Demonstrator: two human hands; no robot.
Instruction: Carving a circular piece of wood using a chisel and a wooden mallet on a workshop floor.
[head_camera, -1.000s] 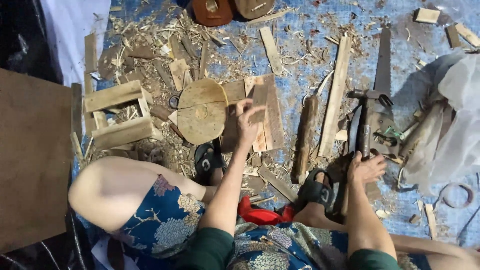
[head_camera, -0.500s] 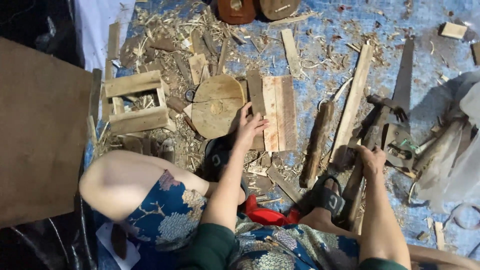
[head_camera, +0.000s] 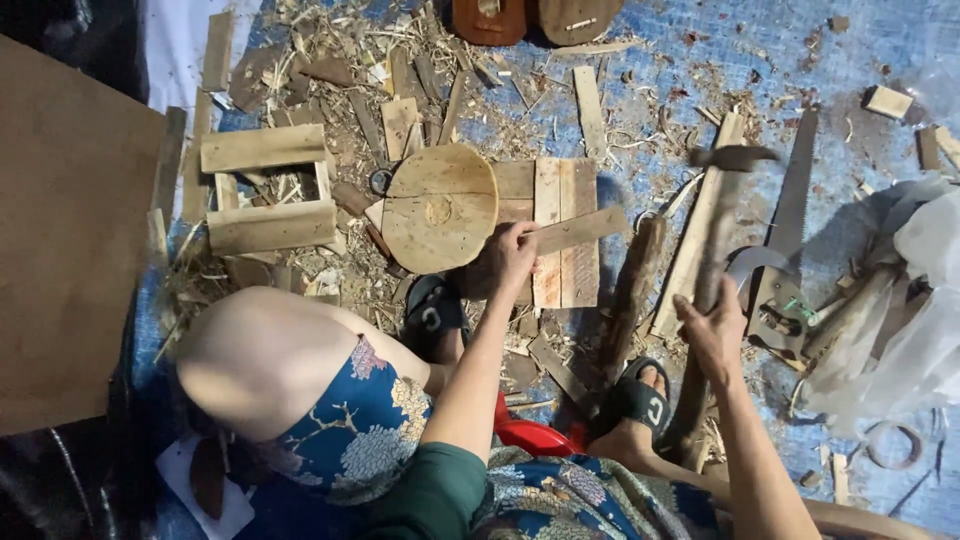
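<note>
the right hand (head_camera: 712, 325) is closed round the handle of a raised hatchet (head_camera: 722, 215), arm half bent. the left hand (head_camera: 508, 258) pinches a thin wooden strip (head_camera: 580, 228) over the plank block (head_camera: 560, 200) beside the round wooden disc (head_camera: 440, 208), mid-tarp (head_camera: 860, 50). the strip looks uncut; shavings already lie around.

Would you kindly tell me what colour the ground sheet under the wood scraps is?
The ground sheet is blue, clearest in the head view.
</note>
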